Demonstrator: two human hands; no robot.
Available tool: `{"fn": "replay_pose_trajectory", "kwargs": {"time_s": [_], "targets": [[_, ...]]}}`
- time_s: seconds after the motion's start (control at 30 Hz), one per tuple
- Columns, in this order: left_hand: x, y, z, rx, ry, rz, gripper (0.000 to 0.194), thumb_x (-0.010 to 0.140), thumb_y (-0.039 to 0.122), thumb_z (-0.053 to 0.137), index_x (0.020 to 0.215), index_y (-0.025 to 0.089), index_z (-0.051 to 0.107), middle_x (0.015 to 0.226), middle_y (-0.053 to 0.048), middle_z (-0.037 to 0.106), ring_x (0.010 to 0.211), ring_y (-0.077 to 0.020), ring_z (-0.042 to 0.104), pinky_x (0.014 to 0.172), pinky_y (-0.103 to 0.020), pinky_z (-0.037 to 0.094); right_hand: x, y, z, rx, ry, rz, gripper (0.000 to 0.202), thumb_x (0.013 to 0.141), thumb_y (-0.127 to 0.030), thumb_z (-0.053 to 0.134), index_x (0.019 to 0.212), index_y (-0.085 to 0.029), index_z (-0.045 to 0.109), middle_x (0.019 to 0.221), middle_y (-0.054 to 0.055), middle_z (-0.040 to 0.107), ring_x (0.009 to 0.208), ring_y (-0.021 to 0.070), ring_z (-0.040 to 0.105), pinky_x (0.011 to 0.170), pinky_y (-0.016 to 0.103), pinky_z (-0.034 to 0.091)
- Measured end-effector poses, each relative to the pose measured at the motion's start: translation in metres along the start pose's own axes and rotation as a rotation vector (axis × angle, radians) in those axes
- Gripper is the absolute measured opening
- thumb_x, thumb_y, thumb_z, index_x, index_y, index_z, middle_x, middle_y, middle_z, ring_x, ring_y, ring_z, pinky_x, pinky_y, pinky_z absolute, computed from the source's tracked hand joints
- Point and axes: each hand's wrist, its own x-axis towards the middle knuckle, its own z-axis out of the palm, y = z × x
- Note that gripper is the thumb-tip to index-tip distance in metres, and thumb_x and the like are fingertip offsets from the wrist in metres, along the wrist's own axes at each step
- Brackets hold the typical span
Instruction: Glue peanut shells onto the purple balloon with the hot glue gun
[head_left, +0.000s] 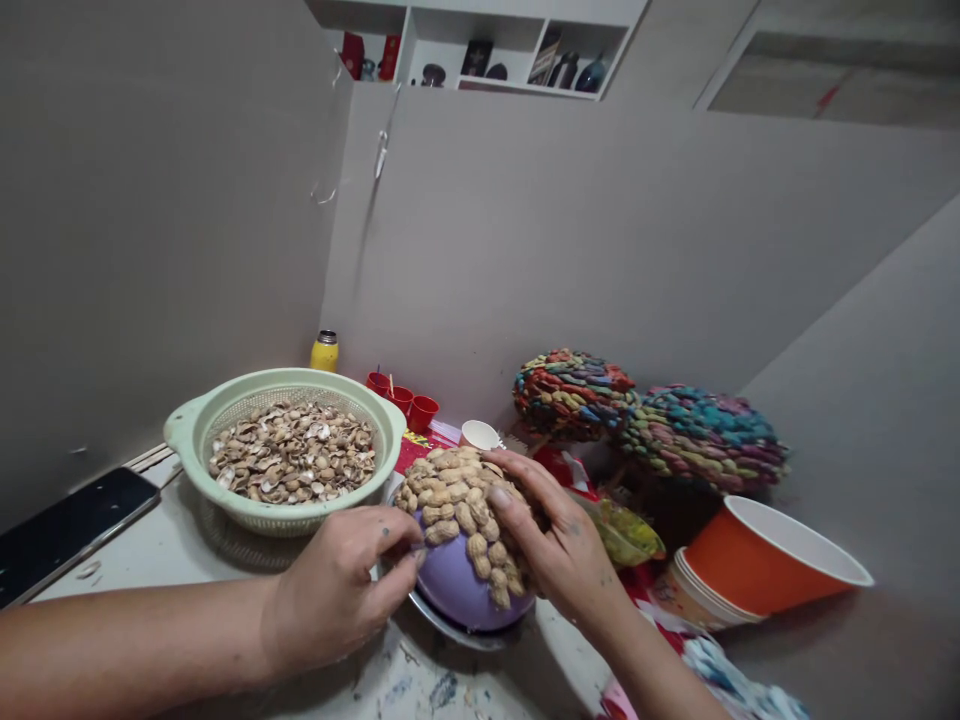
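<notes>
Right hand, head view: fingers spread, resting on unshelled peanuts covering top and right of the purple dome. Left hand: pinched at dome's left edge, can't tell if holding anything. Dome sits in metal dish. Green colander of peanut shells left of dome.

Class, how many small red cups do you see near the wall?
3: a left cup, a middle cup and a right cup, in a row beyond the right side of the colander. Others may be hidden behind it.
</notes>
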Motion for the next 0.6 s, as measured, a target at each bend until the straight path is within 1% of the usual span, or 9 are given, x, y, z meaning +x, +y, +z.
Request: {"fn": "replay_pose_trajectory", "kwargs": {"time_s": [0.2,0.4,0.6], "targets": [[0.005,-0.007,0.009,0.011,-0.009,0.033,0.006,0.086,0.010,0.056,0.086,0.011,0.061,0.075,-0.006,0.067,0.066,-0.0148,0.062,0.063,-0.026,0.049,-0.001,0.000,0.000,-0.016,0.001,0.005,0.036,0.092,-0.045,0.050,0.118,-0.023,0.061,0.129,0.009,0.058,0.122,0.0272,0.050,0.106,0.045,0.037],[0.009,-0.007,0.011,0.017,-0.018,0.063,0.007,0.086,0.010,0.055,0.085,0.011,0.062,0.075,-0.006,0.067,0.066,-0.0151,0.061,0.064,-0.026,0.050,-0.001,-0.001,0.000,-0.021,0.005,-0.002,0.035,0.092,-0.045,0.051,0.118,-0.024,0.061,0.129,0.009,0.058,0.122,0.0275,0.050,0.105,0.044,0.038],[0.013,-0.007,0.013,0.045,-0.010,0.101,0.010,0.088,0.013,0.053,0.080,0.012,0.061,0.069,-0.005,0.064,0.063,-0.0148,0.059,0.061,-0.025,0.048,0.000,-0.003,-0.001,-0.011,0.005,-0.011,0.034,0.092,-0.044,0.051,0.117,-0.023,0.062,0.129,0.009,0.058,0.122,0.0271,0.049,0.105,0.044,0.037]]}}
